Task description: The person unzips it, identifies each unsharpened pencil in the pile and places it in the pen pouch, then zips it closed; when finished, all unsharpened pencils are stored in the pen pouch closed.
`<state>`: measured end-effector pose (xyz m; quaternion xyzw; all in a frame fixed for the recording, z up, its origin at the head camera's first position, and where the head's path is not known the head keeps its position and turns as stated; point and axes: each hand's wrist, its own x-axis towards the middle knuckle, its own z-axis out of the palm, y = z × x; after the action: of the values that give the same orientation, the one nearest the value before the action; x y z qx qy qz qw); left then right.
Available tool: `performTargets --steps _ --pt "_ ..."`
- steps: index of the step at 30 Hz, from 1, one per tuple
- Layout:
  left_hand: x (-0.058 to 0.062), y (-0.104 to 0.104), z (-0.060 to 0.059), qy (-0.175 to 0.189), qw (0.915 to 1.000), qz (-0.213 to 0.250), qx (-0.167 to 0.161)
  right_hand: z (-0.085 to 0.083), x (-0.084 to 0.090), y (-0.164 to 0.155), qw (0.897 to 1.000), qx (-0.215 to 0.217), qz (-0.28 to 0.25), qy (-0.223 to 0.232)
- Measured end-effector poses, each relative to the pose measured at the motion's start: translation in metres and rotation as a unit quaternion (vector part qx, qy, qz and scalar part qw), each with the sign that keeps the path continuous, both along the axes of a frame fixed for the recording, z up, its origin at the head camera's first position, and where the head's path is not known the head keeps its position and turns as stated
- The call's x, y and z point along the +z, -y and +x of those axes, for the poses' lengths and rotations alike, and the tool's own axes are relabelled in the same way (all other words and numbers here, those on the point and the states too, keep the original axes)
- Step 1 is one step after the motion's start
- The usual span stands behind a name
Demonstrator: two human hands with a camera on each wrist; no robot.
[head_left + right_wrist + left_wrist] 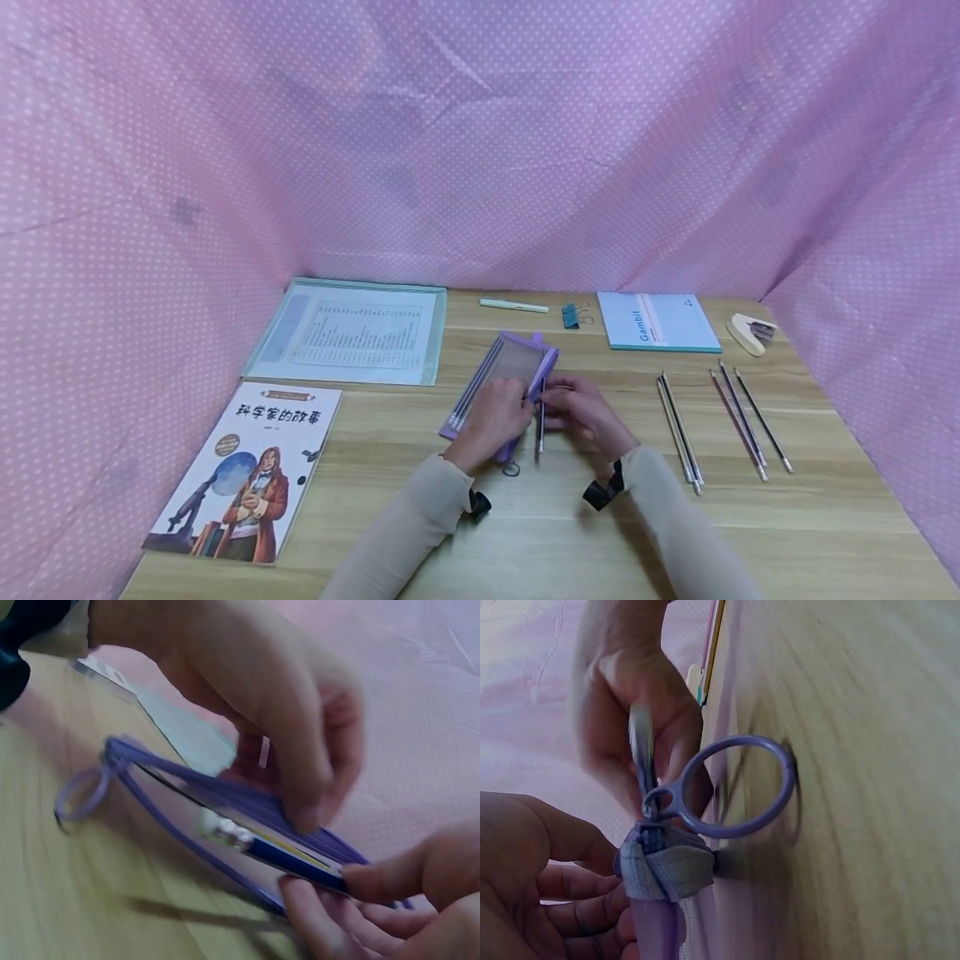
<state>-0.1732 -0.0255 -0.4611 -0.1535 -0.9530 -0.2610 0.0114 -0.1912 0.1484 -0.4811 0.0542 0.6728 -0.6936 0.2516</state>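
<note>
A purple mesh pencil case (pixel 508 377) lies in the middle of the wooden desk, with pencils inside along its left edge. My left hand (pixel 516 402) grips its near right edge and holds the opening up. My right hand (pixel 552 407) pinches a dark pencil (pixel 540 427) right beside that opening. In the right wrist view the pencil (pixel 289 856), with its metal end (pixel 223 829), lies along the case's open edge (pixel 225 796) under the left hand's fingers (pixel 300 765). The left wrist view has the ring-shaped zip pull (pixel 739 787) at the case's corner (pixel 664 864).
Loose pencils lie to the right in two groups (pixel 679 427) (pixel 750 423). A picture book (pixel 251 467) and a clear document folder (pixel 352 332) lie at the left. Along the back are a white pen (pixel 513 306), a green binder clip (pixel 571 316), a blue notebook (pixel 656 321) and a stapler (pixel 752 332). Pink cloth walls the desk.
</note>
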Motion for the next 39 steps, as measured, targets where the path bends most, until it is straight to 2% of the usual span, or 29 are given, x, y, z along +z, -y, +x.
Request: performTargets --steps 3,6,10,15,17,21,27,30,33,39 --pt "0.001 -0.001 0.0 0.002 1.0 -0.003 0.001 -0.001 -0.001 0.012 0.999 -0.035 0.004 -0.011" --pt "0.001 -0.001 0.0 -0.005 1.0 0.001 0.001 -0.001 -0.001 0.02 0.998 -0.052 0.019 -0.025" --pt "0.001 -0.001 -0.001 -0.006 1.0 0.007 0.002 0.0 -0.001 0.024 0.998 -0.059 0.022 -0.028" --pt "0.001 -0.004 0.0 0.002 1.0 -0.001 0.001 0.005 0.003 0.018 0.999 -0.051 0.005 -0.008" --pt "0.002 -0.005 0.001 0.002 1.0 -0.005 0.001 0.009 0.007 0.011 0.999 -0.053 0.011 -0.005" --pt "0.002 -0.007 0.001 -0.004 0.9999 -0.01 0.0 0.016 0.024 -0.014 0.998 -0.051 0.033 -0.036" --pt "0.001 -0.007 0.001 -0.01 0.9999 -0.003 0.0 0.021 0.049 -0.078 0.991 -0.069 0.047 -0.101" --pt "0.001 -0.006 0.002 -0.019 0.9998 -0.006 -0.001 0.022 0.054 -0.116 0.986 -0.084 0.082 -0.122" --pt "0.001 -0.004 0.002 -0.021 0.9998 -0.007 0.001 0.024 0.051 -0.149 0.976 -0.085 0.152 -0.133" --pt "0.001 -0.003 0.001 -0.012 0.9999 -0.002 0.003 0.033 0.029 -0.193 0.948 -0.021 0.297 -0.115"
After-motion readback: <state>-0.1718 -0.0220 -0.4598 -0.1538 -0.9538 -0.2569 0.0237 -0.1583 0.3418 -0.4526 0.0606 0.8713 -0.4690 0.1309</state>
